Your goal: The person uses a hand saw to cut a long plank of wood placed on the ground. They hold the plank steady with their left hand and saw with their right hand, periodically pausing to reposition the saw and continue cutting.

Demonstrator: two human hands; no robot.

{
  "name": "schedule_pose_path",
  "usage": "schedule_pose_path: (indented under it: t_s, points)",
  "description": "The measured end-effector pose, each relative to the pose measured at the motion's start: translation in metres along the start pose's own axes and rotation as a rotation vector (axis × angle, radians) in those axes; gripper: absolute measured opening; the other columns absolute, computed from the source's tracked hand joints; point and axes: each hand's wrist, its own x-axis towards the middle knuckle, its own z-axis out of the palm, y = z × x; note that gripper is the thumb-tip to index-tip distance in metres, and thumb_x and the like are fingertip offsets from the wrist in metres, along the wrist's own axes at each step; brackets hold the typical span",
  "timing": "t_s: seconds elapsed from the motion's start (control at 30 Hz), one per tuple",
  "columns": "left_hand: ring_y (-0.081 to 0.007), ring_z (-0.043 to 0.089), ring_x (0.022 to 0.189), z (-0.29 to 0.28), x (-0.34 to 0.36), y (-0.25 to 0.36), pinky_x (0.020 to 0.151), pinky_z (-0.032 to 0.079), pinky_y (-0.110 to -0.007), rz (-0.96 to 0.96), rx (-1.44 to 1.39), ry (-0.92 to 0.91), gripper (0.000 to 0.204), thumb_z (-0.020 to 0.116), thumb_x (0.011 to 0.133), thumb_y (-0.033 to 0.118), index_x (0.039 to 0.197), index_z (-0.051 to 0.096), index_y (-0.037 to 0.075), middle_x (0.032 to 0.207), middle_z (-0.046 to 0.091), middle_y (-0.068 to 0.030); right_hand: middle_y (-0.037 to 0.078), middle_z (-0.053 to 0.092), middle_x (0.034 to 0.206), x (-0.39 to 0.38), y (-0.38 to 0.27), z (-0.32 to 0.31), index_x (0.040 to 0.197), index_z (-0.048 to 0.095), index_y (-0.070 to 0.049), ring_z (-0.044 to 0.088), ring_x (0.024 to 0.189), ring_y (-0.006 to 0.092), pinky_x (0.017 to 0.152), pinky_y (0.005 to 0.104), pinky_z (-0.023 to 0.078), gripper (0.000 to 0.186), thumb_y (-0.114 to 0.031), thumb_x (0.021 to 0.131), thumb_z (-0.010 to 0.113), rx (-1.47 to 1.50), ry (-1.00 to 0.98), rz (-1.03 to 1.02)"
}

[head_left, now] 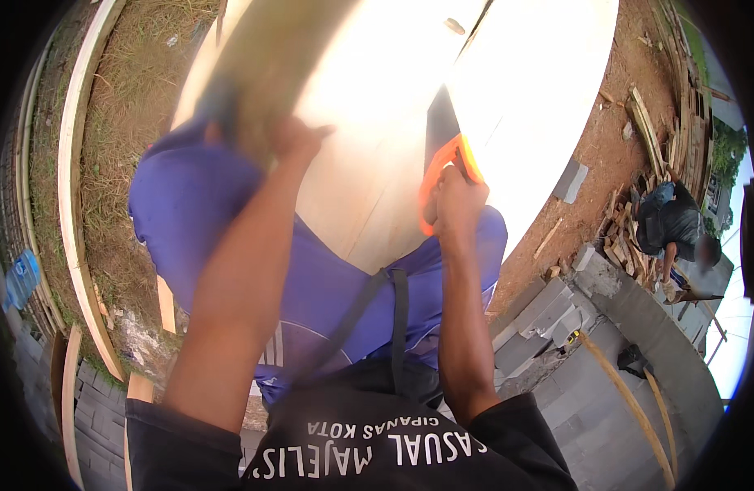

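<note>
A hand saw (441, 124) with an orange handle is in my right hand (457, 196), its fingers wrapped round the grip. The dark blade points away from me, over a large pale wooden board (377, 155) lit very brightly. My left hand (297, 141) is over the board's left part, beside my left knee, its thumb stretched to the right. Its other fingers are smeared and partly hidden next to a blurred olive-brown shape (270, 61), whose kind I cannot make out. Whether the left hand holds that shape is not clear.
Long timber strips (74, 180) lie on the grass at left, near a blue plastic bottle (22, 278). Grey blocks (536, 327) and a low wall (639, 327) are at lower right. Beyond, another person (671, 221) bends near a pile of wood scraps (618, 241).
</note>
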Motion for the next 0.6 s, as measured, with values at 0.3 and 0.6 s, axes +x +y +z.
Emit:
schedule_pose_path:
  t_s: [0.3,0.6]
  points:
    - [-0.0427,0.065,0.124,-0.028,-0.001,0.008,0.101,0.055,-0.05,0.005,-0.12,-0.056,0.097,0.095,0.072,0.054,0.131,0.055,-0.014,0.137,0.062,-0.0307,-0.001,0.04,0.059,0.019,0.008,0.012,0.07,0.043,-0.008,0.038,0.051,0.011,0.048,0.0323,0.037,0.02,0.001,0.087,0.049,-0.014,0.032,-0.04]
    - [-0.0407,0.066,0.122,-0.017,0.007,0.011,0.1,0.055,-0.049,-0.005,-0.062,-0.028,0.098,0.094,0.073,0.053,0.132,0.054,-0.014,0.136,0.062,-0.0297,-0.002,0.045,0.06,-0.085,0.036,-0.047,0.133,0.062,0.008,0.041,0.049,0.0064,0.048,0.0281,0.038,0.044,0.006,0.092,0.047,0.172,0.03,-0.055]
